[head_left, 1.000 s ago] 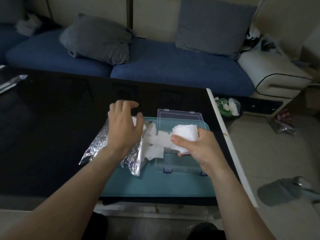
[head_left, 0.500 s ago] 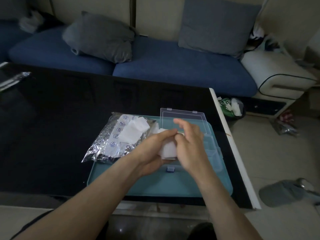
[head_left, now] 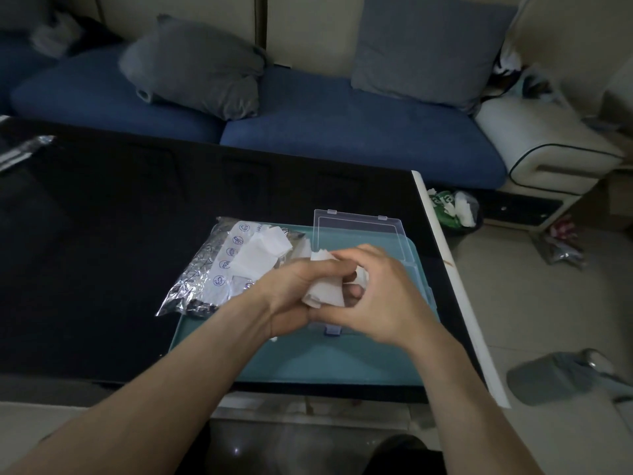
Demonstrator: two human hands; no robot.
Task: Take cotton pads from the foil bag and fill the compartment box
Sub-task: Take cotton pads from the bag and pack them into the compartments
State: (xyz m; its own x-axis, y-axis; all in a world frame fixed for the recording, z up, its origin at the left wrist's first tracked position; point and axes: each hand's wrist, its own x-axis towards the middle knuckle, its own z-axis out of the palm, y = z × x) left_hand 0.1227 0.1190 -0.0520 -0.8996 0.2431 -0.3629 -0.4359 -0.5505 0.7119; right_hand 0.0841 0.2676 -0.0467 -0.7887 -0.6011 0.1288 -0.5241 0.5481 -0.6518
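Item: cotton pads (head_left: 325, 292), white stack, pinched between my left hand (head_left: 298, 293) and right hand (head_left: 380, 296), fingers of both curled round it, directly above the compartment box (head_left: 416, 269). Box lid (head_left: 358, 228) stands open just beyond my hands. Foil bag (head_left: 202, 269) lies left of my grip on the teal tray (head_left: 308, 361), loose pads (head_left: 262, 253) on top; blue round symbols printed on it, lettering unreadable. Against the frame a second ago: left hand has left the bag and joined the right on the stack
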